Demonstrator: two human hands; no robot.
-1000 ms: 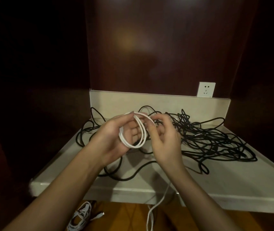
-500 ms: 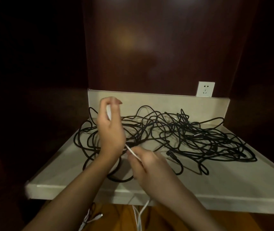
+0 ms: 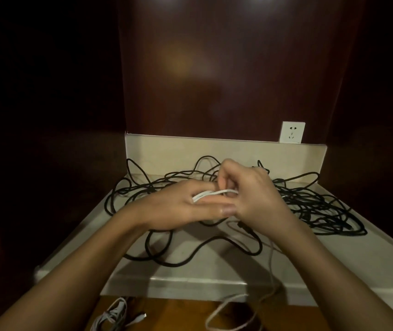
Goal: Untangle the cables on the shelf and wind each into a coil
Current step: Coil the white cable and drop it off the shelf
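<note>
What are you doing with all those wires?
A person is winding a thin white cable into loops. The left hand holds the loops across its fingers, and the right hand pinches the cable beside them. The white cable's loose end trails down past the front edge of the cream shelf. A big tangle of black cables lies on the shelf, not yet sorted.

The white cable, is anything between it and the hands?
No. The thin white cable already lies across the left hand, and the right hand pinches it. The tangled black cable lies on the pale shelf underneath, not between.
</note>
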